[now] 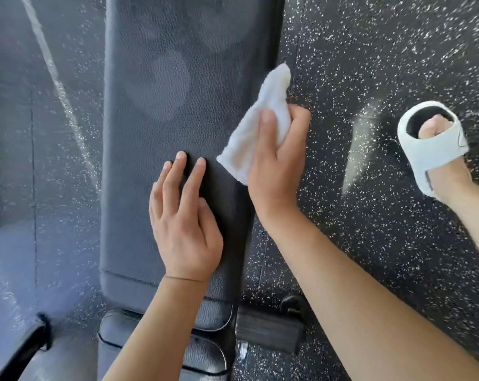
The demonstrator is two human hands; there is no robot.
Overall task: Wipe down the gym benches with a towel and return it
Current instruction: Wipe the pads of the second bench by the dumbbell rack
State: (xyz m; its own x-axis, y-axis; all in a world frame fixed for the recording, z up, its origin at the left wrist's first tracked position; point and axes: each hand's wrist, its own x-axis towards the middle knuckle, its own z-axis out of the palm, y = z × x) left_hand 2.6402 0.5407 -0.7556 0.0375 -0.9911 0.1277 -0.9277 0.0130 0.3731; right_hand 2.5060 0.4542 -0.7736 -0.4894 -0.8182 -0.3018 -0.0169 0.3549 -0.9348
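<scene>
Now the right hand [274, 160] was curled tight round the white towel [260, 122] at the bench pad's [150, 105] right edge. Left hand [184, 215] lay flat, fingers straight, pressing the pad

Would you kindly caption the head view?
Right hand grips white towel at bench pad edge; left hand rests flat.

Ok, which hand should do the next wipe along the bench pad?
Probably the right hand: it already grips the white towel at the bench pad's right edge. The left hand lies flat on the pad, holding nothing, and looks better suited to bracing.
</scene>
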